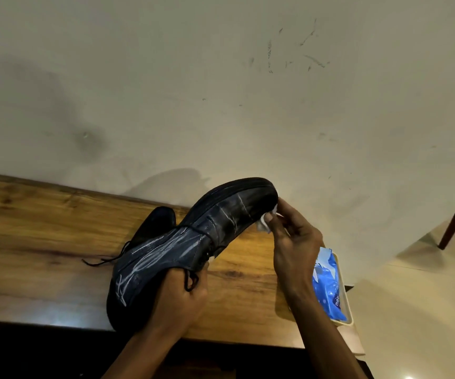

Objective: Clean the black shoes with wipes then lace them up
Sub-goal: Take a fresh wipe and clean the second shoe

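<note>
Shoe (193, 242) is being held aloft at frame centre, left hand (182, 299) curling around its heel, right hand (292, 242) pinching a wipe (263, 224) at the toe; white streaks are likely to smear if that small wipe dries.

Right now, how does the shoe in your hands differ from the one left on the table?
The held shoe is lifted and tilted, gripped by the left hand, while the right hand holds a wipe at its toe; the second shoe rests untouched on the wooden table. The held shoe shows white streaks; the second shoe, mostly hidden, shows none. Both are black.
</note>
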